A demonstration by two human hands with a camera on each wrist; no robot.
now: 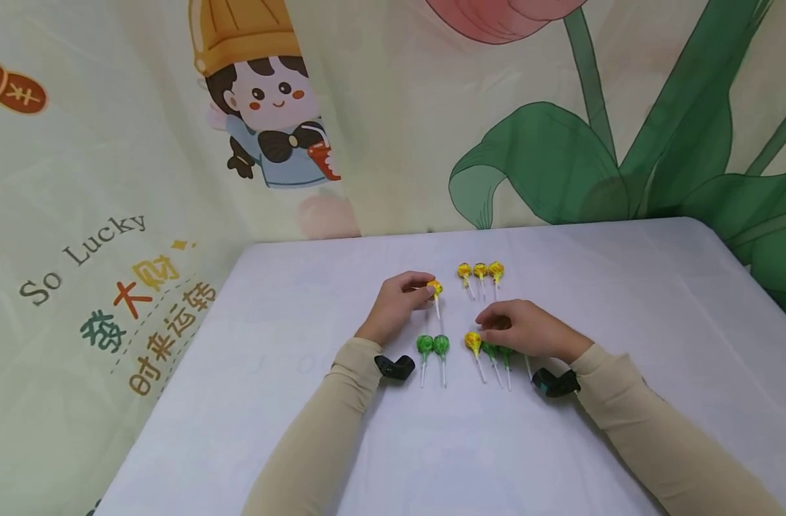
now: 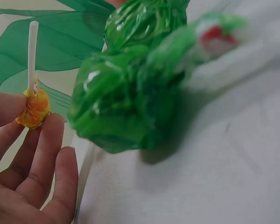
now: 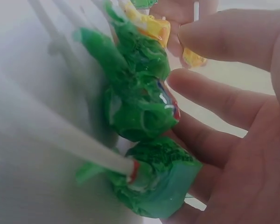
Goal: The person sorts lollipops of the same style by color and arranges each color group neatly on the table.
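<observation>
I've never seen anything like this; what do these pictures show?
No machine here: a person works with two bare hands. A head-worn camera took the wide picture; small black wrist cameras took the close-ups, one per hand. On the pale tabletop lie three round yellow-wrapped lollipops on white sticks at the back, two round green-wrapped lollipops at front left, and, by the right hand, one yellow lollipop and three green ones. The left hand pinches another yellow-wrapped lollipop by its candy end. Whether the right hand holds anything is unclear.
</observation>
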